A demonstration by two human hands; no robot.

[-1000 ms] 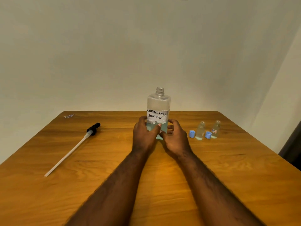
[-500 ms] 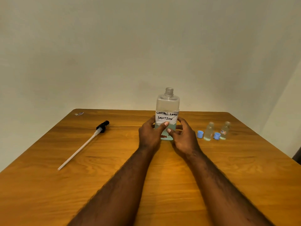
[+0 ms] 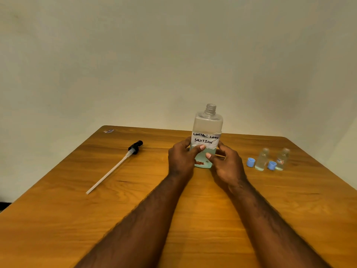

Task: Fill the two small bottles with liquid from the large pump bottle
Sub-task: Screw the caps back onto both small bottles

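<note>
The pump (image 3: 135,147) is already off and lies with its long dip tube on the wooden surface (image 3: 77,209), well apart to the left. The large bottle (image 3: 208,122), marked "contact lens solution", stands upright with its threaded neck open. The left hand (image 3: 180,161) and the right hand (image 3: 227,167) both have their fingers (image 3: 196,150) curled round its lower half, thumbs across the front. Off to the right stand the plain small bottle (image 3: 261,159) and the labelled small bottle (image 3: 282,159), both uncapped. One blue cap (image 3: 251,162) sits just beside the first and a second blue cap (image 3: 272,165) sits between them. I can't tell from here how much they hold. I'd say the opening-up is done and the pouring into both is yet to come.
</note>
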